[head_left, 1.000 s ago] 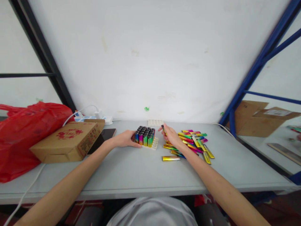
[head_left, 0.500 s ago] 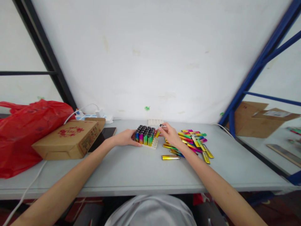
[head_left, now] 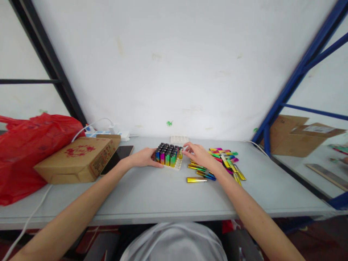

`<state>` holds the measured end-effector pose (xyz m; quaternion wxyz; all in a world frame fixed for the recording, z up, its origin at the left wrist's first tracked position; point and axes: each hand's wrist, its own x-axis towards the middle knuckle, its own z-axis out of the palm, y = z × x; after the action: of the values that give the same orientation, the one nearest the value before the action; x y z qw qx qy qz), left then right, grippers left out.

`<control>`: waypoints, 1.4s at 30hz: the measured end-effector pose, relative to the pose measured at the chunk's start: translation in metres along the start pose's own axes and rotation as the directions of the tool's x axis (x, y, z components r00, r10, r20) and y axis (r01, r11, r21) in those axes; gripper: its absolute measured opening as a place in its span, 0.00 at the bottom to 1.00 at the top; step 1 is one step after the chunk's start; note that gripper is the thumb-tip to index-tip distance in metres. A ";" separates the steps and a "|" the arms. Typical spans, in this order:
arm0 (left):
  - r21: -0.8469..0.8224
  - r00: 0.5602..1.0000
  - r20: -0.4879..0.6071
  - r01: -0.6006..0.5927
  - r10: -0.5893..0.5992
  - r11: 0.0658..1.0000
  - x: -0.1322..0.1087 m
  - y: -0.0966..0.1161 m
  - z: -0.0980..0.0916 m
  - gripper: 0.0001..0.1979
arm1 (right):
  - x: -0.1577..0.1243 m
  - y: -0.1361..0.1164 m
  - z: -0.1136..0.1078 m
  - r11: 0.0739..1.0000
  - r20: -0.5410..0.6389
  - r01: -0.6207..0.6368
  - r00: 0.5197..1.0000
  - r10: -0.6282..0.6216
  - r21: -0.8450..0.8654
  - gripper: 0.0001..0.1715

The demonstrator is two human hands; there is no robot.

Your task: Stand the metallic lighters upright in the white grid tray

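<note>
A white slotted tray (head_left: 178,165) holds rows of upright lighters (head_left: 168,158) with black tops and shiny multicoloured bodies. My left hand (head_left: 148,157) grips the tray's left side, thumb along the front and fingers behind. On the other side, a gold lighter (head_left: 180,153) stands upright in the right-hand part of the tray. My right hand (head_left: 198,154) is just beside it, thumb and fingers apart, with nothing visible between them. Under and right of that hand lies a loose pile of metallic lighters (head_left: 230,163). One gold lighter (head_left: 196,179) lies nearer the front.
Another white tray (head_left: 179,139) sits against the wall. To the left are a cardboard box (head_left: 73,159), a dark tablet-like slab (head_left: 116,159), a red plastic bag (head_left: 40,152) and a power strip (head_left: 108,133). A blue metal frame (head_left: 285,87) bounds the table's right side.
The gold lighter that my right hand held tilted over the tray now stands in it. My right fingers have come off it. My left hand stays at the tray.
</note>
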<state>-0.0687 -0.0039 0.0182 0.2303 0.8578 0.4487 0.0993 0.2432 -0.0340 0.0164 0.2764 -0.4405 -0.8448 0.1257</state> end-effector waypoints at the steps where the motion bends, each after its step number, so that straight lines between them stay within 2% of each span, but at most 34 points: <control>1: -0.005 1.000 0.003 0.000 0.000 1.000 0.000 0.000 0.000 0.37 | -0.003 0.002 -0.008 0.999 0.016 -0.009 1.000 0.010 -0.037 0.15; 5: -0.020 1.000 0.006 0.001 -0.001 1.000 0.000 -0.001 0.001 0.35 | -0.014 0.010 -0.039 0.986 0.076 -0.016 0.997 0.029 -0.169 0.11; 9: -0.017 1.000 0.010 -0.007 0.007 1.000 -0.002 0.001 0.000 0.34 | -0.024 0.016 -0.055 0.990 0.217 -0.090 0.970 0.113 -0.111 0.09; 12: -0.015 1.000 0.009 0.000 0.000 1.000 -0.003 0.002 -0.001 0.34 | -0.028 0.017 -0.053 0.992 0.358 -0.119 0.926 0.121 -0.028 0.06; 14: -0.007 1.000 0.003 -0.001 0.001 1.000 -0.002 0.001 -0.001 0.34 | -0.028 0.014 -0.047 0.994 0.402 -0.103 0.910 0.103 -0.022 0.04; 18: 0.006 1.000 0.001 -0.012 0.012 1.000 -0.001 -0.001 0.000 0.35 | -0.025 0.007 -0.036 0.991 0.362 -0.070 0.926 0.109 -0.117 0.05; 21: 0.016 1.000 -0.005 -0.014 0.014 1.000 0.000 -0.001 0.000 0.36 | -0.022 0.000 -0.031 0.979 0.384 -0.038 0.916 0.113 -0.199 0.03; 24: 0.006 1.000 0.000 -0.015 0.015 1.000 0.000 0.000 0.001 0.36 | -0.022 -0.008 -0.032 0.958 0.389 0.008 0.915 0.108 -0.285 0.06; 26: -0.007 1.000 0.006 -0.014 0.014 1.000 0.000 -0.001 0.001 0.36 | -0.021 -0.013 -0.033 0.954 0.334 0.013 0.938 0.091 -0.298 0.11; 29: -0.007 1.000 -0.004 -0.008 0.008 1.000 0.000 -0.001 0.001 0.37 | -0.019 -0.015 -0.032 0.952 0.177 -0.066 0.977 0.123 -0.298 0.17; 31: -0.005 1.000 -0.010 -0.001 0.001 1.000 0.000 -0.001 0.001 0.37 | -0.015 -0.012 -0.028 0.957 0.073 -0.084 0.991 0.109 -0.279 0.19; 33: -0.014 1.000 -0.007 0.002 -0.002 1.000 0.000 0.000 0.001 0.37 | -0.011 -0.007 -0.022 0.970 -0.022 -0.051 0.999 0.048 -0.238 0.18; 38: 0.000 1.000 0.001 -0.008 0.008 1.000 -0.001 0.003 0.000 0.35 | -0.003 0.002 -0.009 0.979 -0.187 -0.054 0.982 0.016 -0.198 0.13; 42: 0.048 1.000 -0.009 -0.020 0.020 0.999 0.000 -0.001 0.000 0.35 | -0.002 0.004 -0.003 0.986 -0.312 -0.059 0.950 0.008 -0.155 0.20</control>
<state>-0.0694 -0.0034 0.0174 0.2063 0.8670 0.4436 0.0950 0.2485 -0.0329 0.0166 0.3667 -0.4900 -0.7908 -0.0096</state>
